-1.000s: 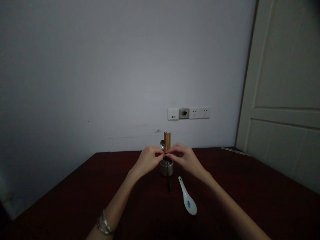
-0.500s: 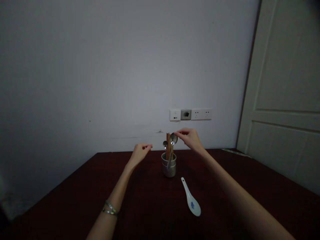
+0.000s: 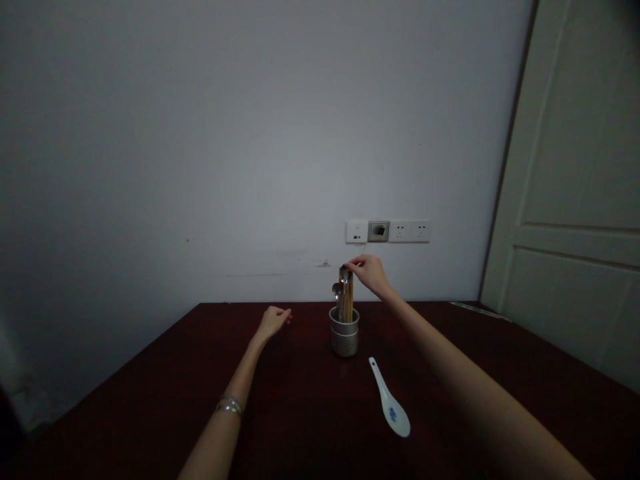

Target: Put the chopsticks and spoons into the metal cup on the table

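Observation:
A metal utensil holder point(image 3: 344, 340) stands upright on the dark red table, with wooden chopsticks point(image 3: 349, 300) and a small metal spoon point(image 3: 337, 289) in it. My right hand point(image 3: 369, 272) pinches the bowl of a larger metal spoon point(image 3: 343, 275) from the right. This spoon stands bowl up, and its handle goes down into the holder. To the left of the holder, my left hand point(image 3: 273, 323) hovers low over the table, fingers curled together with nothing visible in them. A white ceramic soup spoon point(image 3: 391, 402) with a blue mark lies in front of the holder, slightly right.
Behind the dark red table point(image 3: 295, 413) rises a pale wall point(image 3: 240, 167) with sockets point(image 3: 409, 231) and a switch panel point(image 3: 379, 231). A flat strip point(image 3: 480, 311) lies at the table's back right edge, near a white door point(image 3: 575, 200).
The large spoon's handle, previously in front of the holder, is now inside it. My right hand has turned the bowl edge-on. My left hand has moved left and down, away from the holder.

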Demonstrator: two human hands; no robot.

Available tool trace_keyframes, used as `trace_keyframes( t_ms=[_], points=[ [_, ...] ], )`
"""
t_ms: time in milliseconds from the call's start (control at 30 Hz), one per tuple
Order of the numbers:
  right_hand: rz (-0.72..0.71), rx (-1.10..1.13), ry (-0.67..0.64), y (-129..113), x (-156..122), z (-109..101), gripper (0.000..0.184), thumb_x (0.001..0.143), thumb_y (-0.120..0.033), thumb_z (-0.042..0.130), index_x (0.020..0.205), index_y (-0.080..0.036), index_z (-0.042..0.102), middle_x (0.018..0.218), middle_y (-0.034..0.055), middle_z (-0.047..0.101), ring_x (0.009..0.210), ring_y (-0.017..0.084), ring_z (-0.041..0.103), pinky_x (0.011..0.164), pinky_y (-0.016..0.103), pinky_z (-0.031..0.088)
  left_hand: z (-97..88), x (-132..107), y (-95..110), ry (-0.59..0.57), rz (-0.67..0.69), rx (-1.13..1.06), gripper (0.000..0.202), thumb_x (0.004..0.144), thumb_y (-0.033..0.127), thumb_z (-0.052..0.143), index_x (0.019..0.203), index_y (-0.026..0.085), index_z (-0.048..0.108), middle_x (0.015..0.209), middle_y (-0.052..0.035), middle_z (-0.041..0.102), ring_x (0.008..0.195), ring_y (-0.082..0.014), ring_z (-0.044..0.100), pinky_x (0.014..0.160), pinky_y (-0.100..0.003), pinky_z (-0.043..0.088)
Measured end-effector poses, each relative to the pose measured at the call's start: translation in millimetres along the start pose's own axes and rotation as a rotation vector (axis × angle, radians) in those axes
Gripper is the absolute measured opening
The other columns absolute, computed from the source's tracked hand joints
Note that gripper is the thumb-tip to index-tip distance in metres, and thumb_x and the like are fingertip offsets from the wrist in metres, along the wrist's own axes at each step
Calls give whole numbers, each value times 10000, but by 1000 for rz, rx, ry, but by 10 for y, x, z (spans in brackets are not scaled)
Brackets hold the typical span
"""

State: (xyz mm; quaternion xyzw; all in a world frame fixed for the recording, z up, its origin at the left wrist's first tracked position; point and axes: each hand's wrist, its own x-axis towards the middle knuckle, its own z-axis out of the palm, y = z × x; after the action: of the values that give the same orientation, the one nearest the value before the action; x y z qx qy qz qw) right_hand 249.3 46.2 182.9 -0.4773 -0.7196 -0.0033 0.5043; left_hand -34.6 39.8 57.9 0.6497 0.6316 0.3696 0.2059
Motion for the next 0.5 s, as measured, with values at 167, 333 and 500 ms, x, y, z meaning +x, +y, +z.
trace_keyframes(
  t_ms=[167, 333, 500],
  points=[
    [31, 3, -51, 115, -171, 162, 218, 681, -362, 571, 688, -184, 697, 716, 54, 671, 635, 156, 572, 595, 241, 390, 44, -1, -76, -43, -31, -55, 389, 753, 380, 428, 668, 67, 643, 575, -54, 602, 392, -73, 412, 430, -201, 306],
    [53, 31, -113, 173, -296, 247, 206, 688, -340, 563, 682, -182, 694, 683, 50, 668, 630, 158, 575, 583, 243, 387, 111, 6, -218, -104, -63, -84, 383, 742, 396, 446, 668, 72, 636, 539, -32, 576, 364, -61, 389, 413, -196, 298],
    [113, 23, -153, 235, -407, 320, 218, 681, -345, 565, 660, -169, 691, 675, 56, 668, 606, 154, 574, 570, 241, 390, 173, -17, -348, -136, -125, -84, 425, 730, 462, 458, 679, 81, 637, 559, -32, 589, 359, -55, 379, 395, -190, 278]
  ],
)
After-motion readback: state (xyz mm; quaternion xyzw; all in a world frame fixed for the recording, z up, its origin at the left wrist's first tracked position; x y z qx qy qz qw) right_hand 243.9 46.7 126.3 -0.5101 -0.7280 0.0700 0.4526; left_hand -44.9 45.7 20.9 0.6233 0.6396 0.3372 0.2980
